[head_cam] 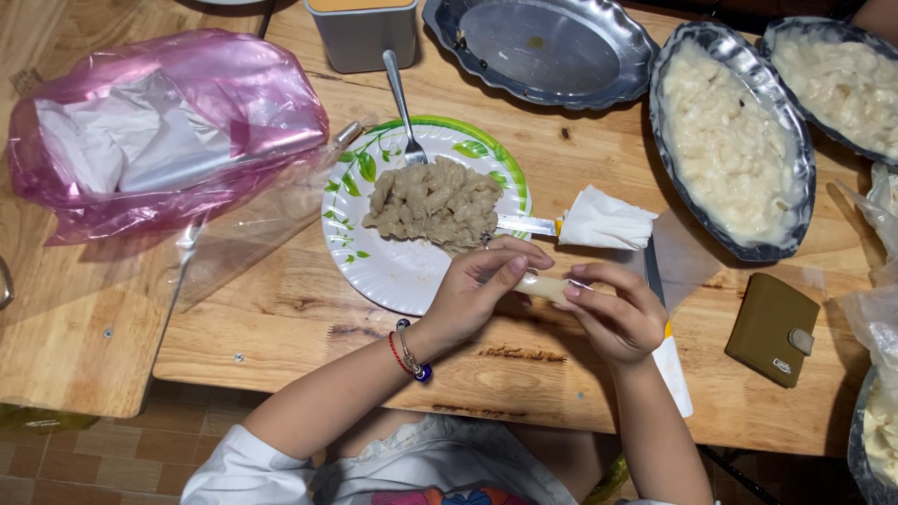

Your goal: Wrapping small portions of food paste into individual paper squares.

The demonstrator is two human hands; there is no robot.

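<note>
I keep the small pale roll (545, 286) level just above the desk (281, 318), beside the paper plate (393, 271) of brown filling (435, 201), pressing evenly so it won't split. My left hand (477, 290) and right hand (613, 313) pinch its 2 ends, fingers narrow, wrists bent inward.

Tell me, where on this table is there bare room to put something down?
Bare wood shows between the paper plate and the table's near edge, left of the left hand, and between the right hand and the olive wallet. The far side is crowded with metal trays, and the pink bag fills the left.
</note>
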